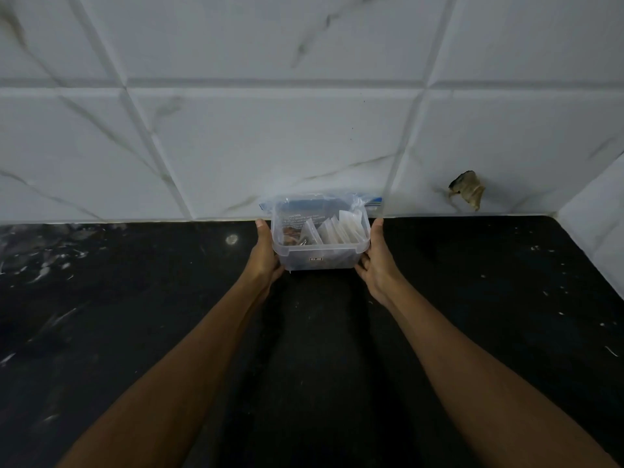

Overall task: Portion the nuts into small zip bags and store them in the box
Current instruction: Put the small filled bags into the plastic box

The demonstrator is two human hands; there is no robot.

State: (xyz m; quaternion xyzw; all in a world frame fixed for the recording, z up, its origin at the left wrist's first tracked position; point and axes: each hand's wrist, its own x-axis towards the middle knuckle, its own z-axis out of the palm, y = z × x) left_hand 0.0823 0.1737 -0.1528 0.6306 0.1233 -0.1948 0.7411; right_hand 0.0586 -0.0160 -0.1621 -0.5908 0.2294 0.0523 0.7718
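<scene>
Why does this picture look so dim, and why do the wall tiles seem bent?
Head view: the light is weak, so the black speckled countertop swallows detail; the wide-angle lens bows the white marble wall tiles' grout lines; the clear plastic box between the left hand and right hand looks soft.

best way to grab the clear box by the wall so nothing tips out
Take the box by its two short side walls, one hand from each side, as the left hand and right hand do now. It has no lid and the bags stand upright, so keep it level.
</scene>
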